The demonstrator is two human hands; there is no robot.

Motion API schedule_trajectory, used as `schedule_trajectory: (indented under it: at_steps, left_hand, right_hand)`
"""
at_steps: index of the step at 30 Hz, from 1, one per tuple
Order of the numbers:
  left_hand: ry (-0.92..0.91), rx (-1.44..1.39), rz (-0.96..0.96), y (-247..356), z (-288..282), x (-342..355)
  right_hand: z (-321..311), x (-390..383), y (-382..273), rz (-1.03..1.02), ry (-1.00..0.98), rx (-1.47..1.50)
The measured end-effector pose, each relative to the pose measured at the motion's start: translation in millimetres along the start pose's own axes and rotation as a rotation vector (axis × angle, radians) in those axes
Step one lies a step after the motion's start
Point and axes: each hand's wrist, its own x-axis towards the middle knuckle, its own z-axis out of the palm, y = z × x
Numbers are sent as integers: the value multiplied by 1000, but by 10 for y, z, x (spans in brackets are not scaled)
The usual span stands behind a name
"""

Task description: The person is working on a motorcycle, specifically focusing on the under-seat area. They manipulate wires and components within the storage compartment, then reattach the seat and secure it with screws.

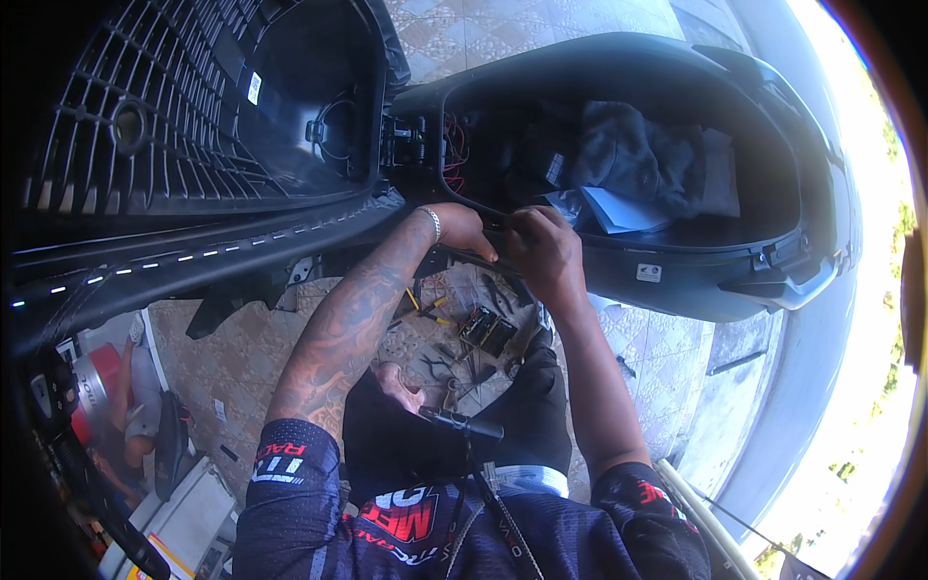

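Note:
My left hand point(459, 232), with a chain bracelet at the wrist, is at the front rim of a black scooter's storage compartment point(686, 267); its thumb shows, but its other fingers are mostly hidden. Just right of it, my right hand point(541, 246) has curled, pinched fingers at the same rim, on something I cannot make out. Red wires point(454, 155) lie inside the compartment's left end, near a black hinge point(408, 140). Grey cloth point(633, 159) and white paper point(619, 209) lie inside. The open seat lid point(290, 97) stands at upper left.
Pliers point(435, 315), a black box-like part point(488, 331) and scattered tools lie on the tiled floor below. Another person point(135, 420) is at the lower left beside a red object point(95, 382). A curved pale edge point(812, 348) borders bright outdoor light at right.

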Motion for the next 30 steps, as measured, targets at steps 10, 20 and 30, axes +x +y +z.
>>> schedule_trajectory:
  at_steps: [10,20,30]
  left_hand:
    - [30,-33,29,-26,47,60]
    - [18,-10,69,-89,59,128]
    - [58,-39,153,-210,155,269]
  right_hand:
    - [-57,11,-26,-42,-83,-8]
    - [8,-3,-38,-45,-146,-10]
    - [150,31,12,-23,-156,-86]
